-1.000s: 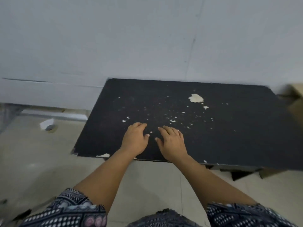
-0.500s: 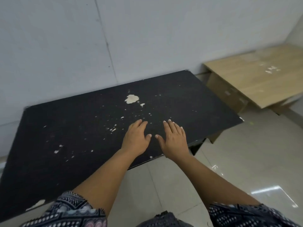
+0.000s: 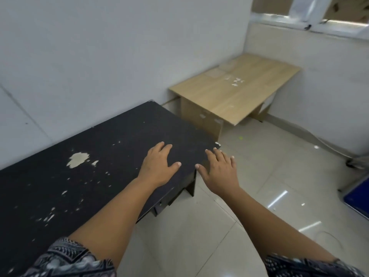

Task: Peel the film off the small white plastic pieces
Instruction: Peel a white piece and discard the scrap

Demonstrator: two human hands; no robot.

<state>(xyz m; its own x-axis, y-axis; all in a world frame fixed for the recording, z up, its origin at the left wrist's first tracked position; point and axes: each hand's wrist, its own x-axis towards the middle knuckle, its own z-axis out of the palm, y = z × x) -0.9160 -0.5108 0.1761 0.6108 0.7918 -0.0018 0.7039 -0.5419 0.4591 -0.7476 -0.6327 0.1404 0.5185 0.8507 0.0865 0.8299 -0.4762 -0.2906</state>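
Two open hands: left hand point(image 3: 157, 166), right hand point(image 3: 220, 170).

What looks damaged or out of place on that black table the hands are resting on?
The black table is worn: a large pale patch where the dark surface has flaked off, with smaller chips scattered around it and a chipped near right corner. Both hands, left hand and right hand, are flat and hold nothing.
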